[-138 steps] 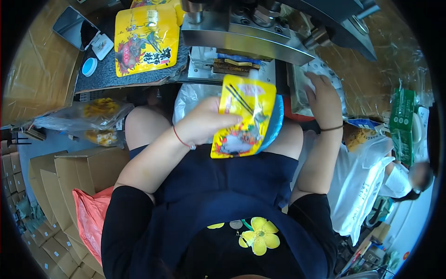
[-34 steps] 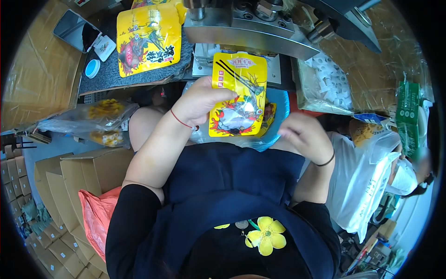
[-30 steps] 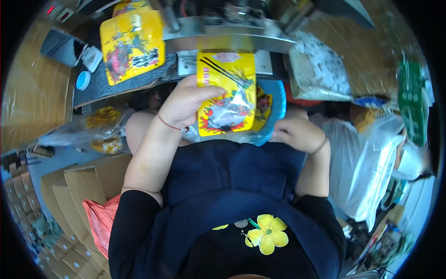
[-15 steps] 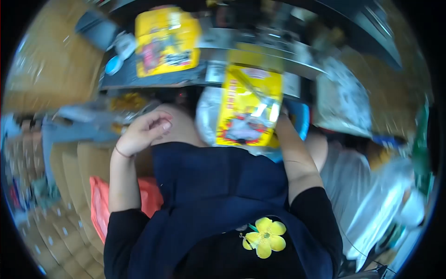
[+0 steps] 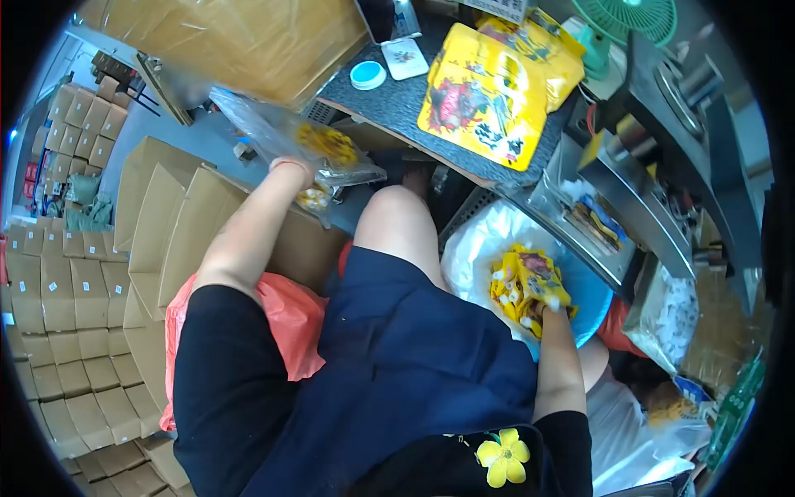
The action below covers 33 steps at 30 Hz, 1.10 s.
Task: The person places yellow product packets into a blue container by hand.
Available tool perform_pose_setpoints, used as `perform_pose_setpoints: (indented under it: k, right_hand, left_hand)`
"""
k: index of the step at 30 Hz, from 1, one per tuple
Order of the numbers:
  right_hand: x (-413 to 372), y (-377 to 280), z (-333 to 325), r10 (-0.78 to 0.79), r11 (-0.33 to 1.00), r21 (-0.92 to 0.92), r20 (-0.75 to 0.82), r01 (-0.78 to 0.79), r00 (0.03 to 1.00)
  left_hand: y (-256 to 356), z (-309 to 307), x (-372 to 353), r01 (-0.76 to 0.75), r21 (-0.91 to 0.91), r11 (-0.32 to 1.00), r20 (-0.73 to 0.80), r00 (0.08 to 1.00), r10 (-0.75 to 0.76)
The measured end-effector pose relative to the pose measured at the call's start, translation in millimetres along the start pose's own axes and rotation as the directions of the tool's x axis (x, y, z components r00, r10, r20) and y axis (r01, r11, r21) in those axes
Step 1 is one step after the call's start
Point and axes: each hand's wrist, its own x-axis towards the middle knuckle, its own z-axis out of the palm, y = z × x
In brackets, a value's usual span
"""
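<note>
Pouches [image 5: 530, 286] fill the basin [image 5: 595, 302] at right, your right hand [image 5: 553, 321] closed on the top one, your left hand [image 5: 291, 170] in the bag [image 5: 339, 153] at left, grip hidden; judging by the small far stack [image 5: 484, 99], most remain.

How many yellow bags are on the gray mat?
2. The top bag lies on the mat; a second bag peeks from under it, near the fan. More may hide underneath.

Black short-sleeved top [image 5: 225, 373], yellow flower print [image 5: 503, 457]; navy skirt [image 5: 414, 356]; red string bracelet [image 5: 288, 163] on left wrist
</note>
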Motion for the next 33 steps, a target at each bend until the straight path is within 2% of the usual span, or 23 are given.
perform_pose_setpoints:
  k: [1, 4, 7, 10, 13, 16, 19, 22, 25, 26, 29, 30, 33]
  right_hand:
    - [-2, 0, 2, -0.004, 1.0, 0.002, 0.003, 0.004, 1.0]
    - [-9, 3, 4, -0.029, 1.0, 0.013, 0.024, 0.028, 0.999]
    - [-30, 13, 12, -0.059, 0.998, 0.024, 0.048, 0.058, 0.997]
    - [-60, 23, 20, -0.091, 0.995, 0.036, 0.004, 0.09, 0.996]
    - [-86, 25, 26, -0.149, 0.987, 0.045, -0.095, 0.154, 0.984]
    - [-108, 27, 41, -0.161, 0.983, 0.046, -0.237, 0.177, 0.958]
    - [-117, 27, 52, -0.193, 0.979, -0.01, -0.338, 0.202, 0.921]
    - [-116, 22, 51, -0.15, 0.988, -0.006, -0.292, 0.155, 0.945]
    - [-112, 13, 47, -0.093, 0.996, -0.005, -0.235, 0.094, 0.968]
    - [-113, 11, 47, -0.075, 0.997, -0.007, -0.211, 0.075, 0.975]
    - [-109, 15, 50, -0.126, 0.991, 0.003, -0.224, 0.13, 0.966]
    - [-109, 14, 49, -0.117, 0.993, -0.001, -0.215, 0.12, 0.97]
    - [-109, 11, 46, -0.093, 0.996, -0.009, -0.197, 0.093, 0.976]
  left_hand:
    - [4, -6, 1, 0.016, -0.055, 0.998, 0.026, 1.0, -0.015]
    - [-2, 3, 40, 0.091, -0.263, 0.961, -0.11, 0.986, -0.124]
    - [4, 15, 70, 0.058, -0.481, 0.875, -0.426, 0.857, -0.291]
    - [6, 25, 88, -0.007, -0.186, 0.982, -0.702, 0.701, -0.128]
    - [17, 36, 107, 0.223, -0.032, 0.974, -0.648, 0.738, -0.19]
    - [20, 62, 130, 0.021, -0.25, 0.968, -0.692, 0.696, -0.194]
    - [13, 68, 107, -0.158, -0.179, 0.971, -0.804, 0.592, -0.052]
    - [7, 87, 125, -0.011, -0.202, 0.979, -0.735, 0.662, -0.145]
    - [-1, 97, 145, 0.075, -0.219, 0.973, -0.467, 0.867, -0.172]
    - [-1, 107, 158, 0.093, -0.392, 0.915, -0.463, 0.839, -0.284]
    - [-11, 112, 167, 0.005, -0.43, 0.903, -0.376, 0.908, -0.185]
    - [-6, 114, 165, 0.032, -0.473, 0.881, -0.413, 0.874, -0.254]
    - [5, 108, 159, 0.016, -0.537, 0.844, -0.413, 0.867, -0.279]
